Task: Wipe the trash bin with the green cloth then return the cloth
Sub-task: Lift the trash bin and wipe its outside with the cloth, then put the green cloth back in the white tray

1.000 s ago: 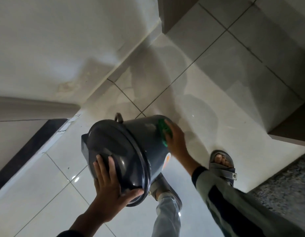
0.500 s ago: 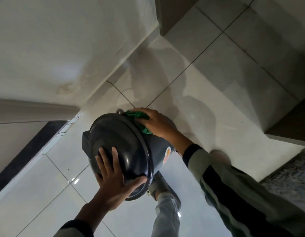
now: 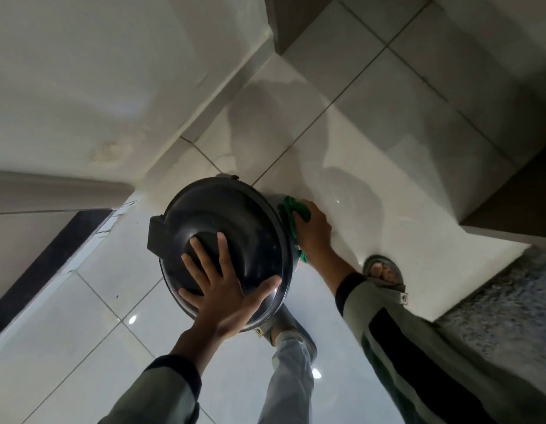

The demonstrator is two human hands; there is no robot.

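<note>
Since half a second ago the right hand (image 3: 311, 231) has slid from the top edge of the trash bin (image 3: 226, 240) down to its right flank, taking the green cloth (image 3: 291, 220) along, and the right foot in its sandal (image 3: 383, 272) has come back into sight. Nearest, the left hand (image 3: 226, 296) lies flat on the dark domed lid with all 5 fingers spread, the thumb stretched toward the rim. The right hand presses the cloth against the bin's side, fingers curled over the bunched fabric. The bin sits on glossy white floor tiles (image 3: 91, 304) between the 2 hands, lid facing the camera, its long axis running away toward the floor (whether it stands quite upright cannot be told). A speckled grey mat (image 3: 510, 307) lies at right. Farther off, a pale wall (image 3: 97, 87) meets the tiles along a skirting, and darker grey tiles (image 3: 434, 71) stretch beyond.
</note>
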